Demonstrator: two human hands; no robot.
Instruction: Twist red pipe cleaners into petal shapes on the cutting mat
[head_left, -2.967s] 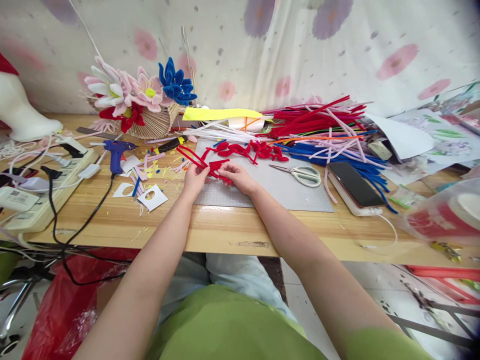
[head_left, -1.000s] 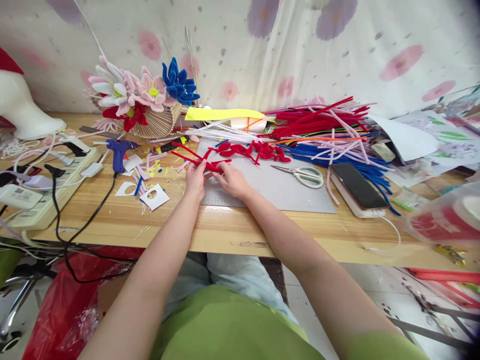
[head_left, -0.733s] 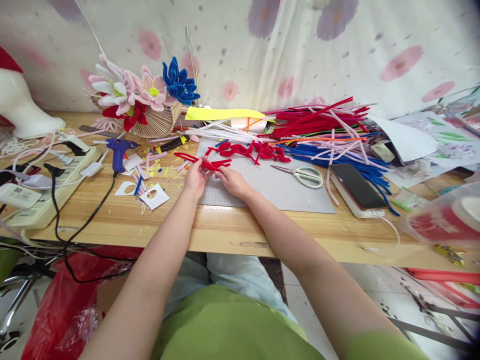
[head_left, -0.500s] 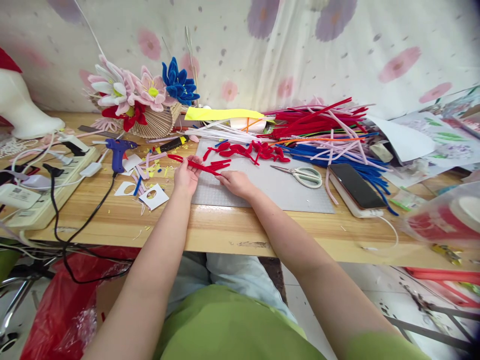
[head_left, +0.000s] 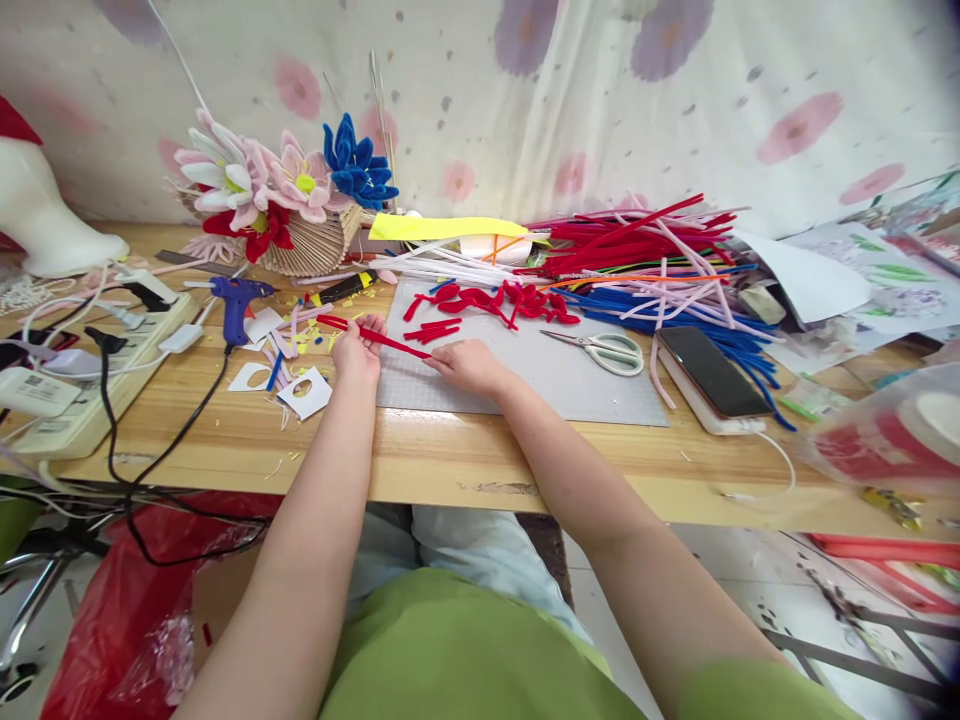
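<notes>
Red pipe cleaners stretch slantwise between my two hands over the left part of a grey cutting mat. My left hand is closed round them, and their far ends poke out past it to the left. With fingertips pinched together, my right hand grips their other end. Short red pipe cleaner pieces lie on the mat just beyond my hands. Behind them is a row of bent, twisted red pipe cleaner shapes. Scissors with pale handles rest on the mat to the right.
On the left are a blue glue gun, a power strip and white paper cutouts. Fuzzy flowers stand at the back. Bundles of pipe cleaners, a phone and a bagged cup are on the right.
Both hands have shifted slightly left. The held red pipe cleaners now lie closer together, in a thinner line, and the short pieces behind them show more fully on the mat.
</notes>
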